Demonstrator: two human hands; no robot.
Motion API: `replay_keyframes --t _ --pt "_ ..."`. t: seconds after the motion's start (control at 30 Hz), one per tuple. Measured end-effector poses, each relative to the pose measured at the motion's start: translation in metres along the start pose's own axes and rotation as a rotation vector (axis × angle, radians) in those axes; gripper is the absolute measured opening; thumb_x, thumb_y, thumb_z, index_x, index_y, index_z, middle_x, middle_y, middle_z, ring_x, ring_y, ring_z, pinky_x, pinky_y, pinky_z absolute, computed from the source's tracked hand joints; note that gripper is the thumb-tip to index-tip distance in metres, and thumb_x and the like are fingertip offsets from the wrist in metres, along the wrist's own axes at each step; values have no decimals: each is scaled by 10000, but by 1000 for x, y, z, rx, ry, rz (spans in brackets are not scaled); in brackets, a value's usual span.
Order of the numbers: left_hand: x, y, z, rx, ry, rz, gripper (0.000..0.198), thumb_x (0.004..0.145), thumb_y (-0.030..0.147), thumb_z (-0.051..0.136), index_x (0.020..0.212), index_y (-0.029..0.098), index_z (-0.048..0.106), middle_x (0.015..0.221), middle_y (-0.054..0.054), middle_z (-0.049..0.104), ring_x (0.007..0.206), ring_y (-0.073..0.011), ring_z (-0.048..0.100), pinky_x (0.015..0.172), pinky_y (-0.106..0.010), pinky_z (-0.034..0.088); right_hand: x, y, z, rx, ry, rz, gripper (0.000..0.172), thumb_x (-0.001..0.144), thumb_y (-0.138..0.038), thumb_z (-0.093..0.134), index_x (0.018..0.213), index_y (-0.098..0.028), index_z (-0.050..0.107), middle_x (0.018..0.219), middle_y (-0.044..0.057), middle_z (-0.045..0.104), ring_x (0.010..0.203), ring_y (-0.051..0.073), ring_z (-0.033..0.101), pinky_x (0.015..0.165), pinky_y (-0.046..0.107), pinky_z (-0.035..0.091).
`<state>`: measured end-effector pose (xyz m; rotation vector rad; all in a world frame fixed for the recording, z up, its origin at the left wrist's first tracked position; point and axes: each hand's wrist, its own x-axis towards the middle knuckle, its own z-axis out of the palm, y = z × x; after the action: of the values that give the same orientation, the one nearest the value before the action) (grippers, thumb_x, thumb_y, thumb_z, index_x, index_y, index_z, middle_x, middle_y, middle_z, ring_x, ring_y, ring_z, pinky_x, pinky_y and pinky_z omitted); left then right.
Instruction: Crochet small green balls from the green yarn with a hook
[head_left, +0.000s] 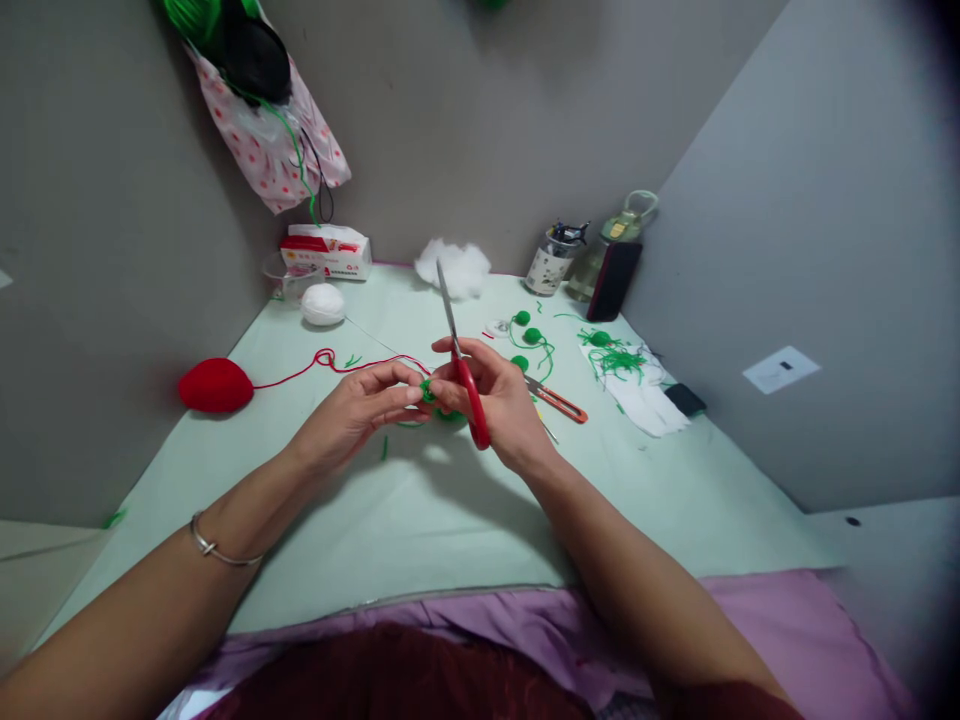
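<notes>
A small green yarn piece [427,391] is pinched in the fingers of my left hand [379,405]. My right hand [487,395] grips red-handled scissors [472,405], their blades pointing up and away from me. The thumb and fingertips of that same hand also touch the green piece, close to my left fingertips. Below my hands more green yarn shows, partly hidden by them. Just right of my right hand lie an orange-handled cutter [559,400] and several little green yarn balls [532,336] with loose tails.
At the left sit a red yarn ball [216,386] and a white yarn ball [323,304]. Behind are a tissue pack [330,252], white stuffing [454,268], a pen cup [550,262], a bottle [626,225] and a phone [615,281]. Green scraps [622,362] lie on white paper [652,412].
</notes>
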<state>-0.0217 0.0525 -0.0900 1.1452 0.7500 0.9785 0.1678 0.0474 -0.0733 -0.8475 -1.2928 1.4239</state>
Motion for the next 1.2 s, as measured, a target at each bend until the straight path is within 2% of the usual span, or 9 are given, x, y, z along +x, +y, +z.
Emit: replay_keyframes --t 0.23,0.4,0.53,0.63,0.77,0.87,0.97,1.2 --pt "0 -1 2 48 32 19 137 785 313 840 812 208 755 929 -29 718 898 -211 694 855 -360 573 -1 -3 1 -62 -7 -22 489 682 -432 898 1057 -237 653 755 -40 642 680 131 562 674 311 484" --pt "-1 -4 3 84 59 77 108 801 284 832 797 220 745 904 -12 709 903 -193 662 880 -324 519 0 1 2 -69 12 -9 425 701 -384 869 1037 -225 664 729 -45 639 673 127 556 669 299 463" --pt "-1 -5 3 118 83 145 94 818 267 819 803 225 737 998 -18 710 1005 -199 650 945 -315 487 1 6 1 -33 47 3 484 675 -391 894 1057 -224 650 765 -34 672 672 127 564 675 301 476" --pt "-2 -4 4 115 76 145 107 832 262 809 796 218 718 1094 -30 727 1087 -209 653 998 -327 483 1 8 1 -49 89 -46 512 673 -414 906 1068 -230 637 765 -33 661 704 141 574 701 311 488" --pt "-3 -4 6 63 36 80 111 860 285 792 836 220 705 988 -20 734 970 -203 692 959 -379 548 -1 8 2 -128 113 -122 472 721 -440 877 1078 -241 640 775 -35 606 712 144 532 696 316 473" --pt "-2 -4 8 26 28 66 134 839 294 813 824 216 705 949 -13 723 902 -190 701 869 -359 595 -2 7 2 -152 92 -124 444 746 -441 860 1075 -243 637 782 -32 576 701 145 512 678 318 463" --pt "-2 -2 9 4 50 44 172 796 291 845 792 202 699 921 -19 731 854 -186 714 819 -341 609 -3 5 2 -181 86 -127 424 768 -453 842 1075 -247 633 784 -30 567 706 149 513 686 321 461" --pt "-5 2 8 -26 123 68 174 765 267 872 748 187 718 960 -14 735 785 -152 730 838 -314 604 -4 1 -3 -209 98 -164 430 777 -462 850 1096 -250 653 766 -33 565 725 157 520 689 317 432"
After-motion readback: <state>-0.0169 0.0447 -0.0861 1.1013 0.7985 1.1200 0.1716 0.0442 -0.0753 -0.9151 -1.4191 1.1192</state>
